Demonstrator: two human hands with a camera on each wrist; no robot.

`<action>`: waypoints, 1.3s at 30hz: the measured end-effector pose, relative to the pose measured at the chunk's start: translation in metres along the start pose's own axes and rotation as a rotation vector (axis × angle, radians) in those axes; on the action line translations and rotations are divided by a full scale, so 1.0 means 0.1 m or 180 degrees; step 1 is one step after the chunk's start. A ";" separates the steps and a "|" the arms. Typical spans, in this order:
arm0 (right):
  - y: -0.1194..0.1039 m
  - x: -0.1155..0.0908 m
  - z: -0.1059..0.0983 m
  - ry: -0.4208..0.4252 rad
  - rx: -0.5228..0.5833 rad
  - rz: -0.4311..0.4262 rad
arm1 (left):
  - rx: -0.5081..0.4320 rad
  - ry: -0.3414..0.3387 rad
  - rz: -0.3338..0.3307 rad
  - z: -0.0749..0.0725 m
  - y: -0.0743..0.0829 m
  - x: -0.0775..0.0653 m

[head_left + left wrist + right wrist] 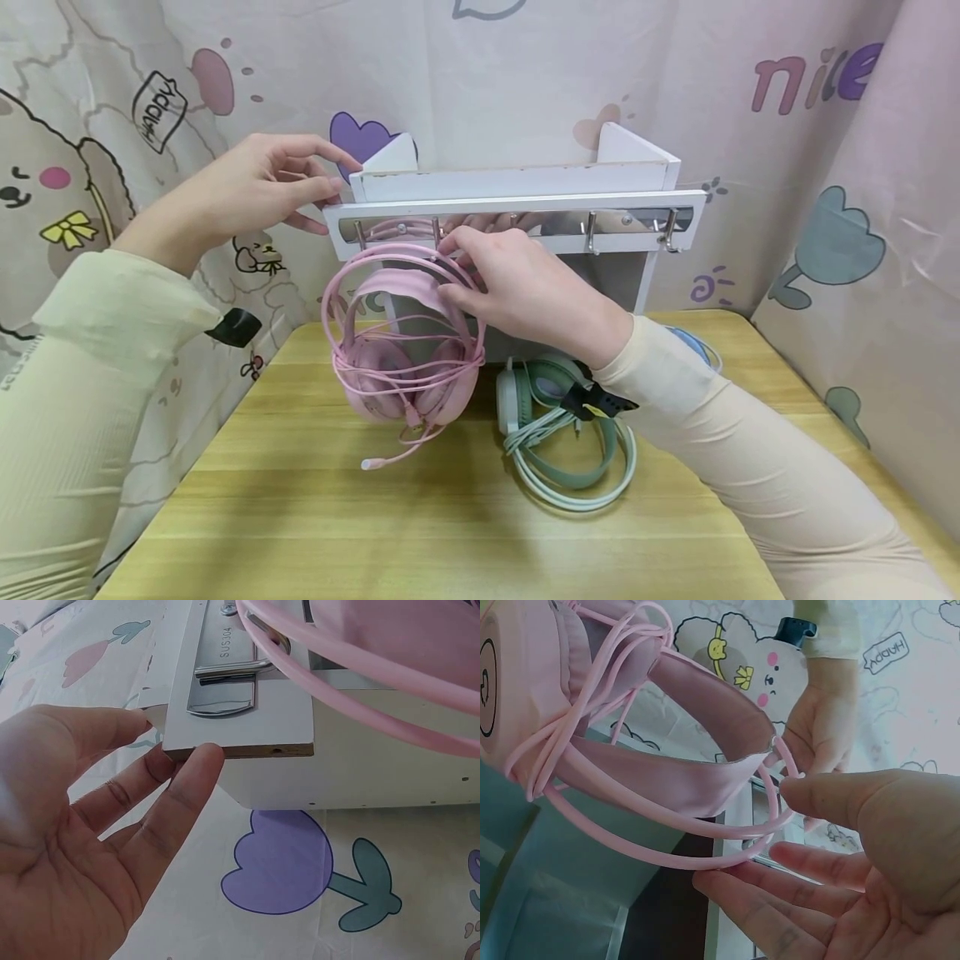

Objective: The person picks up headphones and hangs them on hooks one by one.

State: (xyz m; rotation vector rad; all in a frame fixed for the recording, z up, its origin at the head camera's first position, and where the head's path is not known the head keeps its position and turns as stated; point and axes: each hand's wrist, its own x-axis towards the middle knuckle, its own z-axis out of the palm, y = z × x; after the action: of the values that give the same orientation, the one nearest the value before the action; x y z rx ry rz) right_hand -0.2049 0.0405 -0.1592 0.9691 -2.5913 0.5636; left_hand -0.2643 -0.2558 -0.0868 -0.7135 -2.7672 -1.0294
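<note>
Headset (453,392), pink, left of centre before the hook rail (551,222); right hand (521,279) touches its headband (401,285), whether pinching cannot be told. Left hand (251,182), fingers extended, touches the rail's left end. Green headphones (508,402) lie lower centre, before the shelf (525,180).

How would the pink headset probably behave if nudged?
The pink headset would likely swing, its earcups hanging below the bands. The cable wound around it looks thin and probably floppy. The microphone boom juts out and may catch.
</note>
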 end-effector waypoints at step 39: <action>0.14 -0.38 -0.18 0.0323 -0.0190 -0.0207 | -0.0080 0.0024 0.0099 0.02 0.00 0.02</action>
State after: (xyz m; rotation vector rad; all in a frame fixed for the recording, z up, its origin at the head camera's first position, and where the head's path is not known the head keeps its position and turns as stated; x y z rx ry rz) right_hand -0.1841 0.0795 -0.1635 0.9759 -2.4636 0.5021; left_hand -0.2661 -0.2536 -0.0879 -0.7521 -2.7325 -1.0605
